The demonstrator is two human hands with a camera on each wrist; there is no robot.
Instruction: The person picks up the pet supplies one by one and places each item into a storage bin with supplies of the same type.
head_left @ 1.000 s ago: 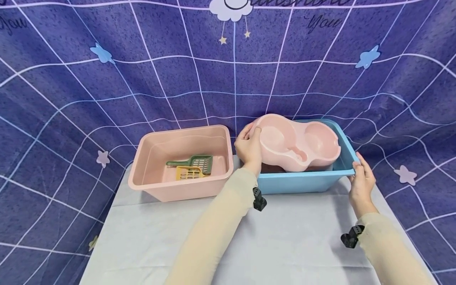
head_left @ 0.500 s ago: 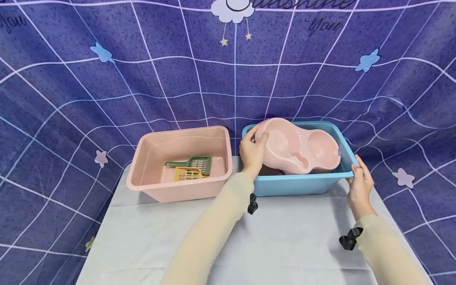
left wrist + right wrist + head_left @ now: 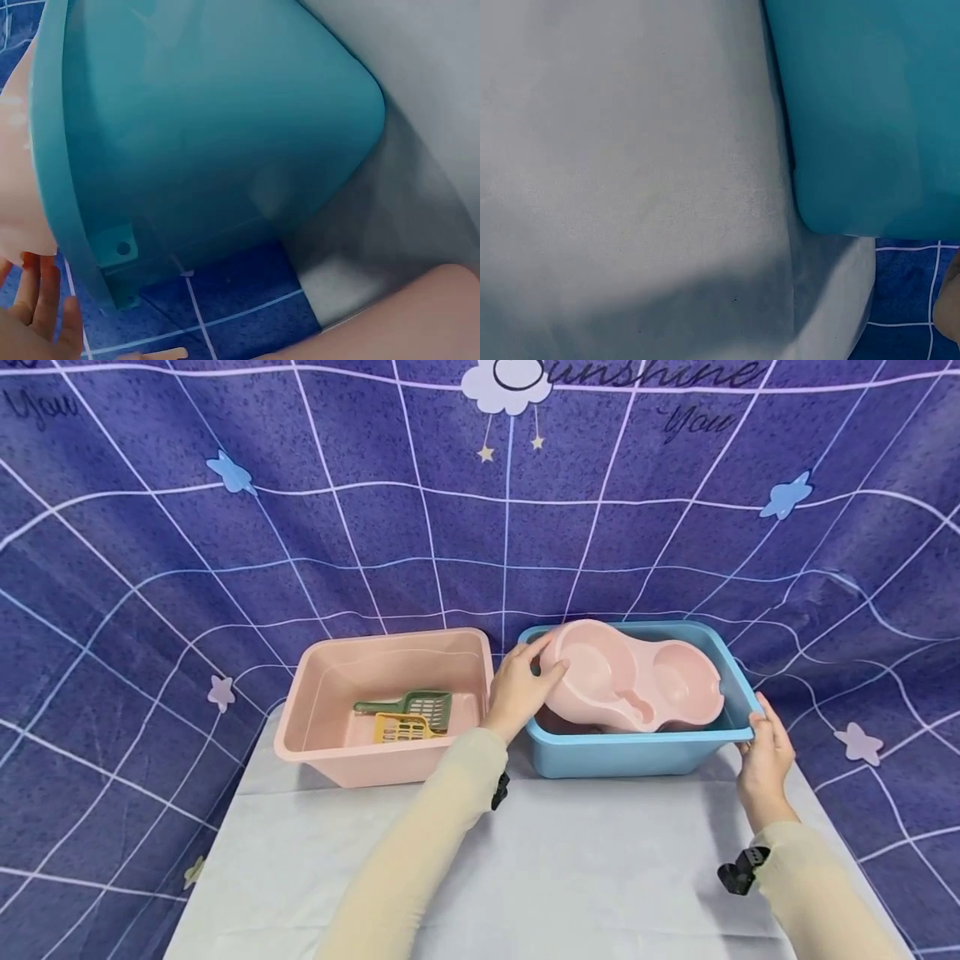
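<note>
A pink double pet bowl point(image 3: 641, 668) lies tilted inside the blue litter box point(image 3: 622, 756). My left hand point(image 3: 517, 689) is at the bowl's left end, fingers extended and thumb over its edge; a gap shows between thumb and fingers. In the left wrist view, the fingers point(image 3: 37, 292) lie beside the bowl's pink edge point(image 3: 22, 225), near the blue rim; whether they touch it is hard to tell. My right hand point(image 3: 767, 760) grips the rim at the blue box's front right corner. Only a sliver of that hand point(image 3: 949, 307) appears in the right wrist view.
A pink litter box point(image 3: 393, 764) stands to the left, holding a green litter scoop point(image 3: 420, 706) and a yellow one point(image 3: 401, 727). A white cloth point(image 3: 600, 852) covers the table. Behind hangs a blue checked curtain point(image 3: 375, 543). Something dark lies under the bowl.
The double bowl has settled lower and slightly right in the blue box. My left hand has loosened and drawn back to the left. My right hand stays at the box's corner.
</note>
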